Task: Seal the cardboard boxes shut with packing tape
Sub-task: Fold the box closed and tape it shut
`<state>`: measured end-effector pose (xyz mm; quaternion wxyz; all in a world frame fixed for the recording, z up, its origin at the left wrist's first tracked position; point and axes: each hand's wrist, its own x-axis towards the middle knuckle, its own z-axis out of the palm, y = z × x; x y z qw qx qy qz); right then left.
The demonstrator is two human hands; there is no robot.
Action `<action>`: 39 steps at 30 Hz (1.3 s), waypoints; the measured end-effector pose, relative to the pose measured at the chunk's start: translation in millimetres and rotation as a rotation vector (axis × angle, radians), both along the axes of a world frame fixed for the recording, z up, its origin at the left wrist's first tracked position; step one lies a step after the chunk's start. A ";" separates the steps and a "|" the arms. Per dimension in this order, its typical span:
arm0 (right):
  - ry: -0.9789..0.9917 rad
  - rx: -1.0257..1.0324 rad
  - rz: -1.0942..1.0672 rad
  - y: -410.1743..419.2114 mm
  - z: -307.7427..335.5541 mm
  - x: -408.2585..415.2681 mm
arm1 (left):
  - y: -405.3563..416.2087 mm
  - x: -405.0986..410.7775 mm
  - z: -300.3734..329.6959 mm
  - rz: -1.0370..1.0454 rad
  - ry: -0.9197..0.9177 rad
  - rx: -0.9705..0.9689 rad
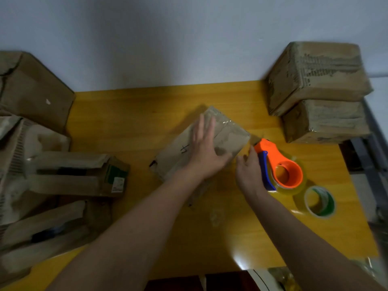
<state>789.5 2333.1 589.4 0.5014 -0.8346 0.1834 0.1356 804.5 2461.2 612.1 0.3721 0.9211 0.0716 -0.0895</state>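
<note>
Left hand [204,152] flat, pressing the box [201,143]; right hand [249,171] gripping the dispenser [277,164] at 3 o'clock. Best press firmly while pulling tape straight.

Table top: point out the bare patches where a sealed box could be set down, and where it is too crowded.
Bare wood on the table lies along the wall, between the left box pile and the two stacked boxes. The near edge between the forearms is also bare. Crowded: the left side with open boxes, and the right around the tape dispenser and spare tape roll.
</note>
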 end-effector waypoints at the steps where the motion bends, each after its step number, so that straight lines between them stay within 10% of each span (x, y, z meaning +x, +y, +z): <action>1: 0.000 0.067 0.006 6.5 2.9 -5.5 | 12.2 1.2 2.5 0.074 -0.023 0.057; 4: 0.065 0.217 0.062 26.7 14.5 -11.4 | 61.5 -10.8 -5.9 0.261 0.179 0.225; 12: 0.142 0.039 0.407 23.5 32.5 33.7 | 49.6 -88.1 -1.8 0.202 0.346 -0.163; 19: 0.024 -0.094 0.435 -11.7 20.5 -3.8 | 23.8 -106.0 -2.2 0.131 0.410 0.079; 23: -0.192 -0.498 0.261 -52.8 17.2 -8.6 | 8.2 -105.7 5.3 -0.082 0.170 0.464; 30: 0.126 -0.767 0.302 -95.9 -12.9 -13.3 | -5.4 -105.4 -6.7 -0.386 0.048 0.618; 39: -0.027 -0.166 0.498 -138.3 29.2 -26.5 | -27.7 -70.6 49.3 0.111 0.204 -0.170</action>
